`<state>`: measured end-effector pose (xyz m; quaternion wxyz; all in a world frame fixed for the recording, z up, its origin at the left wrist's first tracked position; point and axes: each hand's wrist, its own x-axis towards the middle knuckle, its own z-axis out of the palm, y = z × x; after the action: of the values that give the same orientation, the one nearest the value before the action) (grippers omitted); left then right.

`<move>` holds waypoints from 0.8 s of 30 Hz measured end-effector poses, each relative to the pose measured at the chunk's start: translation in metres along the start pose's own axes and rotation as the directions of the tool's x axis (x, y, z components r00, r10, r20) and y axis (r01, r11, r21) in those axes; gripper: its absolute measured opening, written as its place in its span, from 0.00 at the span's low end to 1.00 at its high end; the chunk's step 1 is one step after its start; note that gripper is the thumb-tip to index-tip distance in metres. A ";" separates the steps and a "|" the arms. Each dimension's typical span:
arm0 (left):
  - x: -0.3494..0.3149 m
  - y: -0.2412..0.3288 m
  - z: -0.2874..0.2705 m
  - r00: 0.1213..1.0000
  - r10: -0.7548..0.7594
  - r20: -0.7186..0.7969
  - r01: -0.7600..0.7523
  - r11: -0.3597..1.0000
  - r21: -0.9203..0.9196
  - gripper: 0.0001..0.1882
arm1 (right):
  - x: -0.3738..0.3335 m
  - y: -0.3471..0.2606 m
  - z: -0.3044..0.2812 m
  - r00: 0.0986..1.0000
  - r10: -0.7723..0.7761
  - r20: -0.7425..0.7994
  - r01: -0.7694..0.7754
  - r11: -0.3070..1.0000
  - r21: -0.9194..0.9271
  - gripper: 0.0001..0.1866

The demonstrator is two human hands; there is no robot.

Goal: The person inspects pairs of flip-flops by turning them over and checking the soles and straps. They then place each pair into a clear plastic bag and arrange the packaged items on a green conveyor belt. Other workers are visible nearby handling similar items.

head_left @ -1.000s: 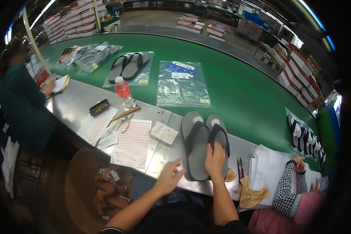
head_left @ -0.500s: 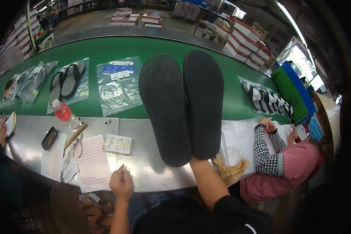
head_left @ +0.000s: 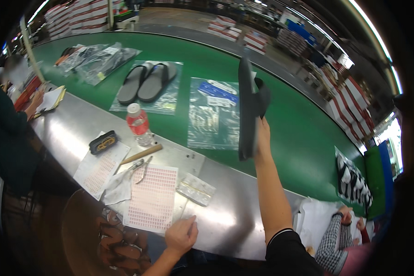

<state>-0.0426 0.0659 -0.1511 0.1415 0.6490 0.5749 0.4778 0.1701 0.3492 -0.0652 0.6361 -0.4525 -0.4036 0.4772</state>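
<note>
On my feed the right hand (head_left: 263,138) is clamped round a sandal (head_left: 247,115), tipped on edge, its long, flat dark sole upright, curved strap bulging right; it's in the air before the smooth green top (head_left: 290,138), right beside the glossy, creased plastic bag (head_left: 207,133). I see the left hand (head_left: 181,235) loosely curled at the shiny steel bench (head_left: 225,184)'s near edge, near a thin paper sheet (head_left: 152,202); I can't tell whether it pinches anything.

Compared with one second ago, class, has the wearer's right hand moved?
Yes: the right hand has risen and gone forward, from over the metal counter toward the green surface.
</note>
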 end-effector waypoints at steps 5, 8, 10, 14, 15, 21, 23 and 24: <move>0.002 -0.001 -0.001 0.999 -0.028 0.019 0.028 1.000 0.012 0.10 | 0.063 0.098 0.038 0.949 -0.299 -0.095 -0.072 0.085 -0.994 0.27; 0.001 -0.003 -0.002 0.998 -0.054 0.024 0.054 0.999 -0.008 0.10 | 0.090 0.113 0.021 0.946 -0.277 -0.168 -0.108 0.217 -0.970 0.30; 0.001 -0.004 -0.003 0.999 -0.024 0.030 0.025 1.000 -0.014 0.10 | 0.096 0.107 0.012 0.931 -0.274 -0.241 -0.181 0.229 -0.957 0.30; 0.002 -0.009 -0.003 1.000 0.008 -0.003 -0.008 0.994 -0.108 0.12 | 0.091 0.090 0.041 0.750 -0.658 0.065 0.130 0.050 -0.990 0.30; 0.002 -0.010 -0.002 1.000 0.025 -0.018 -0.027 0.996 -0.091 0.12 | 0.085 0.090 0.056 0.614 -0.753 0.236 0.264 -0.086 -0.961 0.29; -0.004 -0.012 0.002 0.999 0.020 -0.047 -0.021 1.000 -0.023 0.11 | 0.082 0.138 0.188 0.588 -0.152 0.795 0.809 0.138 -0.572 0.29; -0.005 -0.012 0.003 0.998 0.013 -0.056 -0.015 1.000 -0.026 0.10 | 0.093 0.151 0.206 0.619 -0.034 0.785 0.784 0.083 -0.615 0.31; -0.004 -0.011 0.002 0.998 0.005 -0.056 -0.007 0.999 -0.037 0.10 | 0.095 0.157 0.210 0.650 0.046 0.759 0.758 0.035 -0.651 0.32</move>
<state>-0.0472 0.0667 -0.1623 0.1358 0.6344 0.5677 0.5068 -0.0457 0.5028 -0.1524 0.1269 -0.4366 -0.8904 0.0185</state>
